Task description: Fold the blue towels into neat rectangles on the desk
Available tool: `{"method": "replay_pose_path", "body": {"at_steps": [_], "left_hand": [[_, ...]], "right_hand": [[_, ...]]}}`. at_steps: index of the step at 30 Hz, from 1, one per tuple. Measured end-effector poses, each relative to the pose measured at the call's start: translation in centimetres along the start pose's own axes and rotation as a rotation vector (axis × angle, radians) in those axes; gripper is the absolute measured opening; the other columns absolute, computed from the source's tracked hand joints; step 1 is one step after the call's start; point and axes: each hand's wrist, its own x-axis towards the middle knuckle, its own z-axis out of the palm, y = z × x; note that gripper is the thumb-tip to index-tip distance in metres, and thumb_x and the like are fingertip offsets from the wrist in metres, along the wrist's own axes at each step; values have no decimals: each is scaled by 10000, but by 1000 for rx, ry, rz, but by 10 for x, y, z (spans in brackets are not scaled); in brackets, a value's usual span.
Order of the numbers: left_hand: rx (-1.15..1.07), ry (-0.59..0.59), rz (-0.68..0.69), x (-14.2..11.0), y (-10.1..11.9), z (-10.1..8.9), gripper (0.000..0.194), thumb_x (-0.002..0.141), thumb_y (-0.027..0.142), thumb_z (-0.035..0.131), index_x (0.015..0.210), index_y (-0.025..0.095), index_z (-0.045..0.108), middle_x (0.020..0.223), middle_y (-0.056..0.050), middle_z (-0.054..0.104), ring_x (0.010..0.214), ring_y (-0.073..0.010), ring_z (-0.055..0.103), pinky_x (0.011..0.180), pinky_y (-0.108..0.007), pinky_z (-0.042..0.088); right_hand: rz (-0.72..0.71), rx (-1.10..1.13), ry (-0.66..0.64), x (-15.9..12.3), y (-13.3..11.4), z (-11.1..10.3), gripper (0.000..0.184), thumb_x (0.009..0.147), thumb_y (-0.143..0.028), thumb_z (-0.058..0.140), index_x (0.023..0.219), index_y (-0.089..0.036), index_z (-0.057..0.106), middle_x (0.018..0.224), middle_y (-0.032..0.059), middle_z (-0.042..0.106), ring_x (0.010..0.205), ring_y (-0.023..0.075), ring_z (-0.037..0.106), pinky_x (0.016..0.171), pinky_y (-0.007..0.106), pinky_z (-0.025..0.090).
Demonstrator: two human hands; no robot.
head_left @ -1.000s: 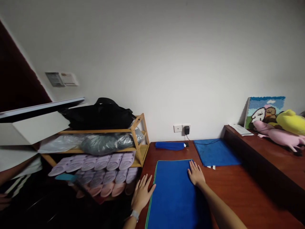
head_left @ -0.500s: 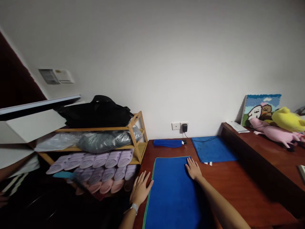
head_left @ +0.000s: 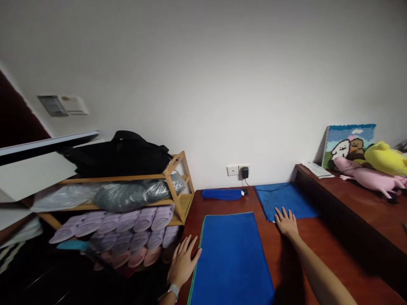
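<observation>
A large blue cloth (head_left: 233,258) with a green edge lies flat, folded in layers, on the reddish-brown wooden table (head_left: 219,206). My left hand (head_left: 183,262), with a watch on the wrist, rests at the cloth's left edge, fingers spread and its thumb by the green trim. My right hand (head_left: 286,222) is over the front edge of a second blue cloth (head_left: 282,198) at the back right; its fingers are spread and grip nothing. Whether the fingertips press on that cloth I cannot tell. A narrow folded blue cloth (head_left: 222,194) lies along the wall.
On the left, a wooden rack (head_left: 179,190) holds purple slippers (head_left: 127,221), plastic-wrapped items and a black bag (head_left: 121,154). A black plug (head_left: 244,172) sits in the wall socket, its cord running onto the table. Pink and yellow plush toys (head_left: 370,177) lie on a raised ledge at right.
My right hand has moved right, from the large cloth's far right corner to the second blue cloth. My left hand stays by the left edge. The view has shifted slightly.
</observation>
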Motion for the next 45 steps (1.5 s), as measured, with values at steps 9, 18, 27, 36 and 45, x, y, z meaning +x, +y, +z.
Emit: {"method": "replay_pose_path", "body": {"at_steps": [9, 18, 27, 36, 45], "left_hand": [[24, -6, 10, 2, 2, -3, 599, 1000, 572, 483, 1508, 265, 568, 1603, -87, 533, 1483, -273, 481, 1243, -479, 353], [11, 15, 19, 6, 1, -1, 589, 982, 559, 486, 1485, 272, 590, 1582, -88, 559, 1468, -278, 500, 1237, -495, 351], [57, 5, 27, 7, -1, 4, 542, 1001, 461, 481, 1492, 257, 586, 1591, -96, 548, 1476, -253, 492, 1245, -451, 341], [-52, 12, -37, 14, 10, -18, 501, 1007, 361, 424, 1424, 178, 633, 1508, -121, 629, 1389, -256, 587, 1174, -421, 457], [-125, -6, 489, -100, 76, -34, 528, 1052, 411, 487, 1577, 427, 434, 1612, 2, 526, 1439, -258, 541, 1184, -475, 479]], "right_hand": [[-12, -36, 16, -46, 2, 3, 632, 1047, -537, 220, 1649, -368, 304, 1739, 34, 290, 1589, 353, 239, 1259, 554, 147], [-47, -58, 35, -127, 12, 4, 615, 1043, -521, 305, 1637, -363, 335, 1736, 40, 286, 1588, 375, 252, 1262, 556, 184], [-83, -35, 37, -193, 20, 11, 624, 1022, -523, 352, 1625, -362, 362, 1724, 13, 303, 1591, 382, 243, 1271, 561, 199], [-213, 257, 132, -245, 0, -12, 543, 1020, -425, 345, 1436, -266, 655, 1555, 88, 571, 1451, 309, 505, 1221, 478, 392], [-659, 455, 315, -309, -53, 38, 368, 952, -365, 635, 1310, -346, 718, 1334, 51, 740, 1201, 293, 695, 1017, 410, 571]]}}
